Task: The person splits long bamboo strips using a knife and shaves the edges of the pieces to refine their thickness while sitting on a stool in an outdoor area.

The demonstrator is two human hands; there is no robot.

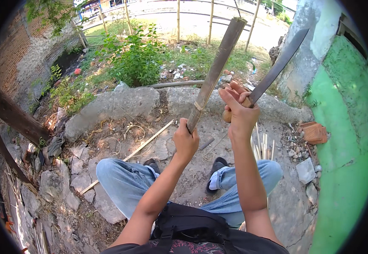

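My left hand (pixel 185 142) is closed round the lower end of a split bamboo length (pixel 218 67), which slants up and to the right with its cut end at the top. A pale node ring shows just above my fist. Close by on the right, my right hand (pixel 241 108) grips the wooden handle of a machete (pixel 279 67). Its long dark blade points up and to the right, apart from the bamboo. The round butt of the handle shows below my fingers, and some of these fingers are loosely raised.
A low concrete kerb (pixel 120 106) runs ahead of my feet. Pale bamboo strips (pixel 263 146) lie by my right knee, and a long strip (pixel 150 139) by my left. A green wall (pixel 344 139) and broken brick (pixel 314 132) stand right; dark trunks (pixel 12 112) lean left.
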